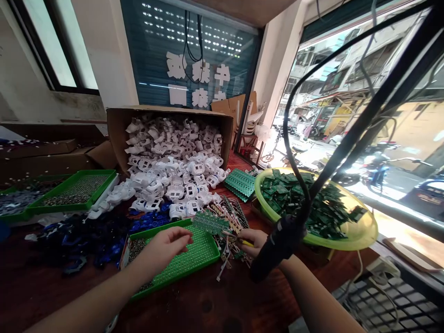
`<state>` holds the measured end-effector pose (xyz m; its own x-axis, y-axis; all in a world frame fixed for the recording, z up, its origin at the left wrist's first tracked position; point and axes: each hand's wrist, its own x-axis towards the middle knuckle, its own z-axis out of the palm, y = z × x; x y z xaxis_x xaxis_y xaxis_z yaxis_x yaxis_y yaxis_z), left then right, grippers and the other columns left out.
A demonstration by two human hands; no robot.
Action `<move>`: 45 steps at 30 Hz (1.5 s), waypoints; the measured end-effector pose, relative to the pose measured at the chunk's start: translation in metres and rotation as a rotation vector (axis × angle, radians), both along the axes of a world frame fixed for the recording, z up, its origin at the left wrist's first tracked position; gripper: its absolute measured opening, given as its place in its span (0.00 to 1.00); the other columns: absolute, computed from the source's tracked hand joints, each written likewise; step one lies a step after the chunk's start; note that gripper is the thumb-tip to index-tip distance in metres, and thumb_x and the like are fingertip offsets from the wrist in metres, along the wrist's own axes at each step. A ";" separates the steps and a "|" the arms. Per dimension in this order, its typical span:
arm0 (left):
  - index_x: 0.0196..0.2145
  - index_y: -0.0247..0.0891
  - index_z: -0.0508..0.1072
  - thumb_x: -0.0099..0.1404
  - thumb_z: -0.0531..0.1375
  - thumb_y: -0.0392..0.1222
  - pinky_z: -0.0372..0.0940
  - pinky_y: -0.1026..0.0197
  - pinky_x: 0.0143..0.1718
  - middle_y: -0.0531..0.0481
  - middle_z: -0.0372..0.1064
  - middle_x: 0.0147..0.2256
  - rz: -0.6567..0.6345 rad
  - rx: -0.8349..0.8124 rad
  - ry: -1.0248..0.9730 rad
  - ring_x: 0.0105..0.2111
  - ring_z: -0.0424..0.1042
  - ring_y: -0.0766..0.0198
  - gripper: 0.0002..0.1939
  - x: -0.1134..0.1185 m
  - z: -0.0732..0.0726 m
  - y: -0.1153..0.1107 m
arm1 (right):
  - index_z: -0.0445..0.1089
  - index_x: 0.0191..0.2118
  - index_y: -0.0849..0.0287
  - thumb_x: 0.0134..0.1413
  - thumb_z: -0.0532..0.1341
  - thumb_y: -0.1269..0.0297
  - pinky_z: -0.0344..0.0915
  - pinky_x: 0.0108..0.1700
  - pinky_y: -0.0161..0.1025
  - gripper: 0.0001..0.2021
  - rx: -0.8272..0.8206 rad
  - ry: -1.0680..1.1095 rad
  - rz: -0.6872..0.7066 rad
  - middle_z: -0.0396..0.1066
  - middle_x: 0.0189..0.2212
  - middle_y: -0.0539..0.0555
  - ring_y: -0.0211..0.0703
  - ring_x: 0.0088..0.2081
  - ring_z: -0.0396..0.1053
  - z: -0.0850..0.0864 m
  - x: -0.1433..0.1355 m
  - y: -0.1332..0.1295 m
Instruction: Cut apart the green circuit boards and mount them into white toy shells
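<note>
My left hand point(166, 247) is above the green perforated tray point(197, 247), its thumb and fingers curled close together. Whatever may be between those fingertips is hidden. To the right, my right hand point(255, 240) is closed around a slim yellow-handled tool point(246, 243), whose narrow tip points left. Near that tip lies a green circuit board panel point(211, 223), over the tray's far right corner. Thin wires with small white connectors point(224, 268) are heaped beside the tray. Small metallic parts point(137, 249) fill the tray's left side.
A black cylindrical object point(277, 247) on a cable hangs before my right forearm. White plastic shells point(180, 185) spill from a cardboard box point(116, 143). A yellow basin point(364, 233) holds green boards. Dark blue parts point(86, 240) and another green tray point(93, 203) sit left.
</note>
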<state>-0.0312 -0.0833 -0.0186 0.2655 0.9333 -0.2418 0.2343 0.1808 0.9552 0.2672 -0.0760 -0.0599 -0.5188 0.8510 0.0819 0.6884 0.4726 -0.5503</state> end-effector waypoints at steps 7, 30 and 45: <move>0.42 0.36 0.70 0.56 0.59 0.52 0.67 0.57 0.39 0.42 0.70 0.44 -0.003 -0.034 -0.005 0.38 0.72 0.54 0.20 0.010 0.012 0.009 | 0.69 0.30 0.61 0.51 0.54 0.66 0.59 0.33 0.35 0.08 -0.047 -0.013 -0.039 0.67 0.27 0.52 0.39 0.30 0.64 0.001 -0.004 -0.004; 0.31 0.32 0.66 0.58 0.60 0.32 0.69 0.63 0.32 0.40 0.74 0.30 0.069 -0.333 -0.468 0.27 0.74 0.64 0.04 0.022 -0.015 0.028 | 0.70 0.29 0.63 0.51 0.55 0.55 0.55 0.26 0.31 0.15 -0.272 0.123 -0.074 0.60 0.21 0.48 0.35 0.24 0.58 0.000 0.000 -0.006; 0.38 0.32 0.67 0.58 0.61 0.38 0.68 0.60 0.37 0.41 0.74 0.34 0.142 -0.213 -0.369 0.32 0.74 0.61 0.10 0.019 -0.011 0.039 | 0.68 0.39 0.62 0.52 0.54 0.59 0.60 0.42 0.44 0.14 -0.145 -0.108 -0.239 0.68 0.36 0.58 0.48 0.38 0.65 0.027 -0.013 -0.001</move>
<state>-0.0127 -0.0439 -0.0294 0.2426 0.9064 -0.3459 -0.1569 0.3885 0.9080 0.2545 -0.0771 -0.0333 -0.3013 0.9488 -0.0946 0.8290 0.2116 -0.5177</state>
